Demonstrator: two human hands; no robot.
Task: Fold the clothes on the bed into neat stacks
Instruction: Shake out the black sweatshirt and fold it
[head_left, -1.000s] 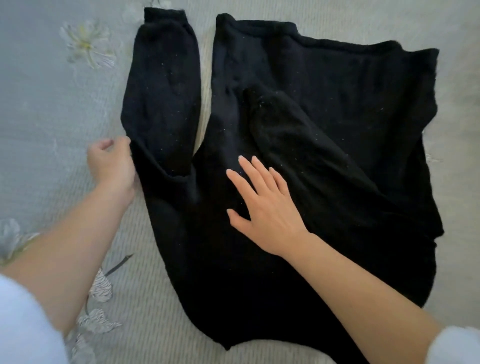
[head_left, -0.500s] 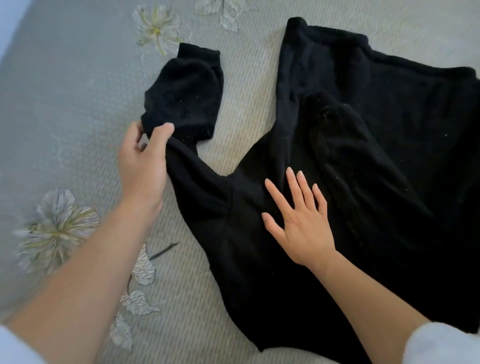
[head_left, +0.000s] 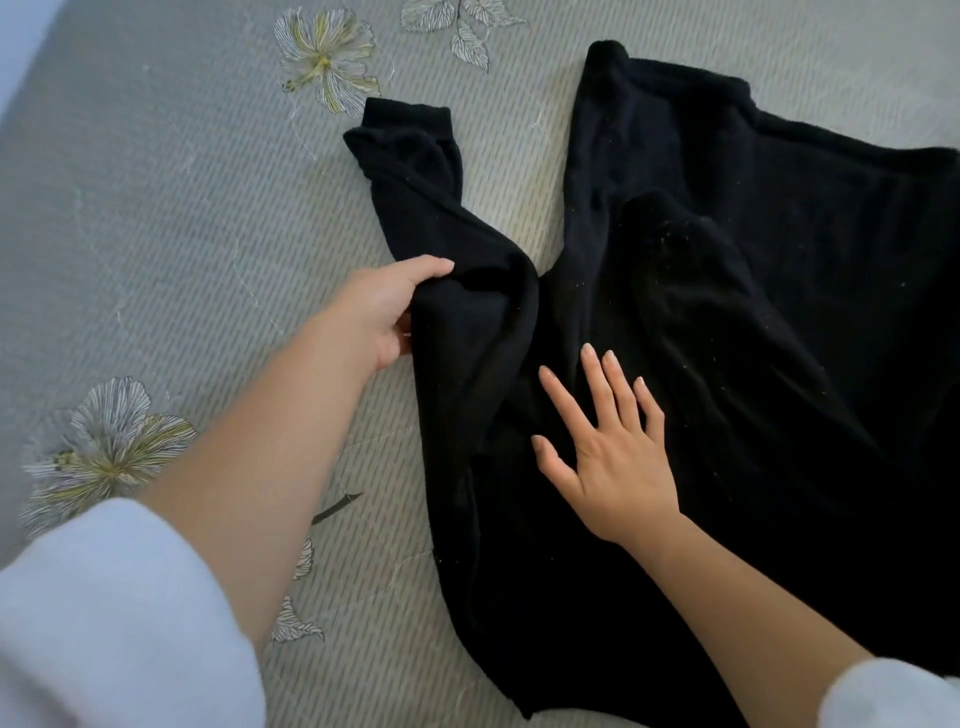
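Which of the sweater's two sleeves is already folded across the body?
The sleeve lying diagonally on the sweater's body, just beyond the flat right hand. The other sleeve lies out on the bedspread, gripped by the left hand.

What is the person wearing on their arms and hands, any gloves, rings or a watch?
Both hands are bare: the left hand and right hand show no gloves, rings or watch in this view. Each arm has a soft white sleeve, the left sleeve and right sleeve, ending well above the wrist, so the forearms are uncovered. The right hand's nails look unpainted.
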